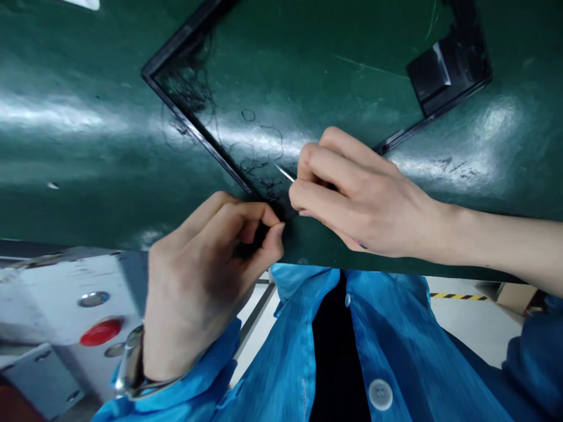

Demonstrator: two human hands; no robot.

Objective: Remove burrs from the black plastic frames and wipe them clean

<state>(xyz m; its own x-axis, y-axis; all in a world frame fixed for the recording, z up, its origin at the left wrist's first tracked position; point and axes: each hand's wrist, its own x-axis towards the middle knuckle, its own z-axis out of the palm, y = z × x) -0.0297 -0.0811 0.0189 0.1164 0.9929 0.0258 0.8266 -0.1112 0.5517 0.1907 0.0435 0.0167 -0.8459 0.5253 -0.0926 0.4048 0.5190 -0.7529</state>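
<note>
Nearest is a blue jacket (272,363), buttoned in white over something black. Above it, the left hand (193,281), a watch (132,363) on its wrist, pinches the near corner of a black frame (211,146), thumb and forefinger closed together; the fingers hide the exact contact. The right hand (360,193) grips a slim metal tool (285,173) in curled fingers — only its pointed end shows, aimed into the frame.

The frame lies cornerwise on a glossy green benchtop (88,170), scratched, scuffed and streaked with reflected light. Fine black threads (191,85) curl along the frame's left side and near corner; a small pale scrap (53,186) lies farther left. In the frame's right corner sits a black block (431,73), and a white item (85,3) shows at the upper left.

Below the bench — farther off — are a pale cabinet (57,293) with a red button (102,332), a light floor (461,322) with yellow-and-black tape (457,296), and an open cardboard box (514,296).
</note>
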